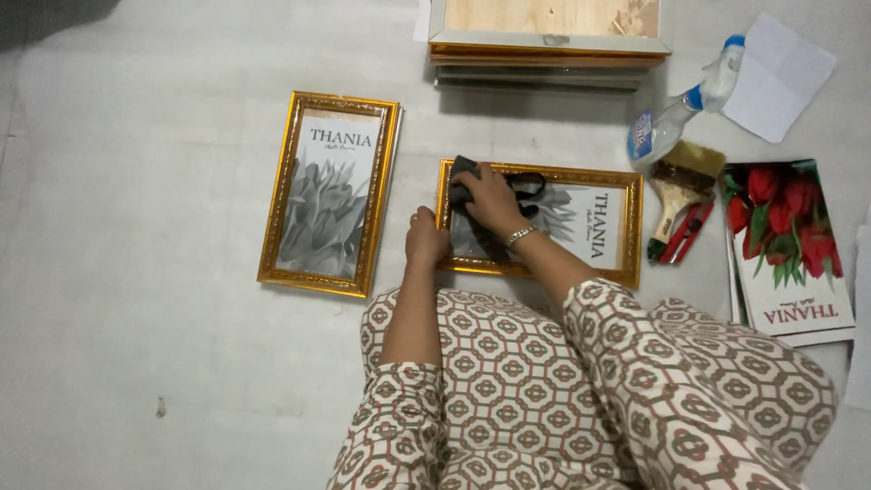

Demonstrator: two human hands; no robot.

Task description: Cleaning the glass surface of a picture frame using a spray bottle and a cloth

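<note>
A pale floor (136, 299) serves as the work surface. A gold frame (626, 227) lies just before the knees, its glass being wiped: the right hand (490, 200) is closed on a dark cloth (464, 172) pressed to the frame's left part, while the left hand (425, 238) is rested on the frame's left edge, fingers curled, holding nothing. The right part of the glass is judged not yet reached. A second frame (328, 192) lies well apart to the left. A spray bottle (676, 113), a brush (680, 186), a tulip print (789, 245) and stacked frames (544, 50) lie around; nothing blocks the wiping.
</note>
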